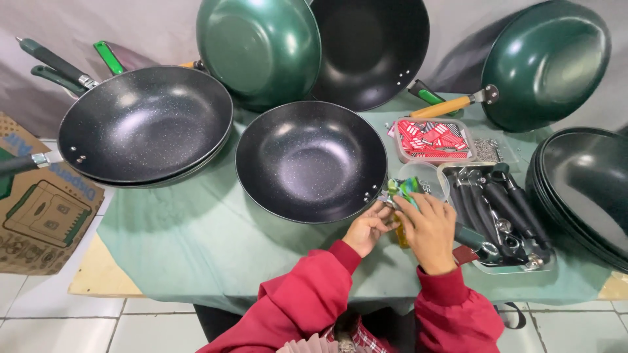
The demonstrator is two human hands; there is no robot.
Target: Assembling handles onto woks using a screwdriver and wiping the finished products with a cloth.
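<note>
Both hands [409, 225] w/ fingers closed on green tool [403, 189] beside black wok [311, 160], handle tray [504, 216] right.

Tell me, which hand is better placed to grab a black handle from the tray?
Probably the right hand: it lies right beside the tray of black handles. The left hand sits farther away, at the pan rim.

Right hand [428, 230] hiding handle, stacked pans [582, 189] cropped

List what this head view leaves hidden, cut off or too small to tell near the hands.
- Green tool: mostly hidden by right hand and left hand.
- Pan handle mount: fasteners too small.
- Stacked pans: cut by right edge.
- Tray handles: count unclear, overlapping.
</note>
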